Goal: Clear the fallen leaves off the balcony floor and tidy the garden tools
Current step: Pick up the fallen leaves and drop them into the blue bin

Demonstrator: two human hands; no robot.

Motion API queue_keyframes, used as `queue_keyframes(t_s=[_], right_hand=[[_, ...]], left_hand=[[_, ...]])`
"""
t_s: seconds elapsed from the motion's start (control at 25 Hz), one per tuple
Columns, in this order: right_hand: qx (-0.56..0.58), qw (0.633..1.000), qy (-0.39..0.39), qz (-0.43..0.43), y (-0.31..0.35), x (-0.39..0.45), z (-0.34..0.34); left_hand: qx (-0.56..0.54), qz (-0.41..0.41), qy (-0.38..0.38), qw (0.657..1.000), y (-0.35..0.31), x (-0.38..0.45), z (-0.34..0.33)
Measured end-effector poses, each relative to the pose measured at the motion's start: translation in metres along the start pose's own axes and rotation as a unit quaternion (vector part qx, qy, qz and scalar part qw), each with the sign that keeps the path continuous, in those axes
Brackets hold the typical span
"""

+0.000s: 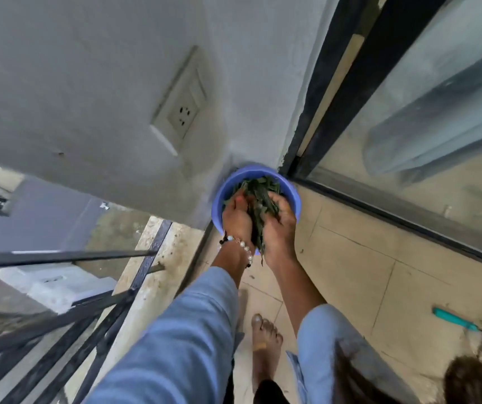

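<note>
A blue plastic tub (291, 190) stands on the balcony floor in the corner where the grey wall meets the sliding glass door. My left hand (236, 220) and my right hand (280, 231) are cupped together over the tub, holding a bunch of dark green leaves (258, 196) between them. More leaves lie inside the tub beyond my fingers. A hand rake with a teal handle (454, 318) lies on the tiles at the right, with a few loose leaves by its prongs.
A black metal railing (68, 313) runs along the balcony's left edge above a stone kerb. A wall socket (180, 112) sits on the grey wall. The glass door's dark frame (379, 205) borders the tiles at right. My bare foot (264, 342) stands on the tiles.
</note>
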State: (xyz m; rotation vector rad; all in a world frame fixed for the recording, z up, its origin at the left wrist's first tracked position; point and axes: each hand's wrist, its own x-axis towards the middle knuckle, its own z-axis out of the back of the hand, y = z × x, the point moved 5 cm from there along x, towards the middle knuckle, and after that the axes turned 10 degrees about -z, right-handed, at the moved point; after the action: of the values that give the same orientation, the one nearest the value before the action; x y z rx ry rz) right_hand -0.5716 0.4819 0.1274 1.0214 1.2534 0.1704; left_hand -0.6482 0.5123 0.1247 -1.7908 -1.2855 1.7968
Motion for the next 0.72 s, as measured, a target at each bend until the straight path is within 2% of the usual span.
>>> queue_keyframes(t_s=[0.08,0.12,0.16,0.24,0.28,0.32,0.4,0.44,0.48,0.52,0.56,0.6,0.64,0.72], right_hand=[[-0.089,0.994,-0.029,0.055,-0.002,0.04,-0.007],[-0.15,0.981,-0.049,0.109,-0.001,0.054,-0.008],[-0.224,0.957,-0.07,0.171,0.0,0.065,-0.009],[-0.392,0.881,-0.083,0.251,-0.013,0.094,-0.012],[-0.474,0.833,-0.079,0.275,-0.025,0.108,-0.013],[-0.546,0.786,-0.068,0.281,-0.039,0.115,-0.012],[-0.647,0.714,-0.035,0.265,-0.061,0.121,-0.007],[-0.682,0.688,-0.014,0.245,-0.066,0.122,-0.003],[-0.71,0.67,0.009,0.218,-0.071,0.125,0.001],[-0.733,0.654,0.041,0.184,-0.076,0.128,0.005],[-0.743,0.649,0.072,0.147,-0.078,0.132,0.008],[-0.745,0.65,0.093,0.118,-0.075,0.134,0.009],[-0.739,0.658,0.107,0.096,-0.07,0.134,0.008],[-0.689,0.708,0.107,0.112,-0.051,0.126,0.005]], left_hand=[[0.112,-0.069,-0.005,0.991,0.01,0.047,-0.001],[0.153,-0.097,0.006,0.983,0.014,0.066,-0.002],[0.186,-0.127,0.03,0.974,0.014,0.08,-0.007],[0.272,-0.168,0.084,0.944,0.023,0.11,-0.008],[0.357,-0.208,0.111,0.904,0.025,0.119,-0.003],[0.462,-0.253,0.145,0.838,0.03,0.122,0.004],[0.593,-0.344,0.244,0.686,0.046,0.112,0.013],[0.64,-0.356,0.294,0.615,0.057,0.108,0.018],[0.69,-0.336,0.332,0.548,0.065,0.107,0.02],[0.74,-0.289,0.352,0.494,0.075,0.114,0.024],[0.776,-0.244,0.36,0.456,0.079,0.12,0.024],[0.794,-0.216,0.363,0.438,0.079,0.126,0.022],[0.801,-0.2,0.366,0.43,0.075,0.129,0.018],[0.79,-0.189,0.363,0.456,0.061,0.124,0.006]])
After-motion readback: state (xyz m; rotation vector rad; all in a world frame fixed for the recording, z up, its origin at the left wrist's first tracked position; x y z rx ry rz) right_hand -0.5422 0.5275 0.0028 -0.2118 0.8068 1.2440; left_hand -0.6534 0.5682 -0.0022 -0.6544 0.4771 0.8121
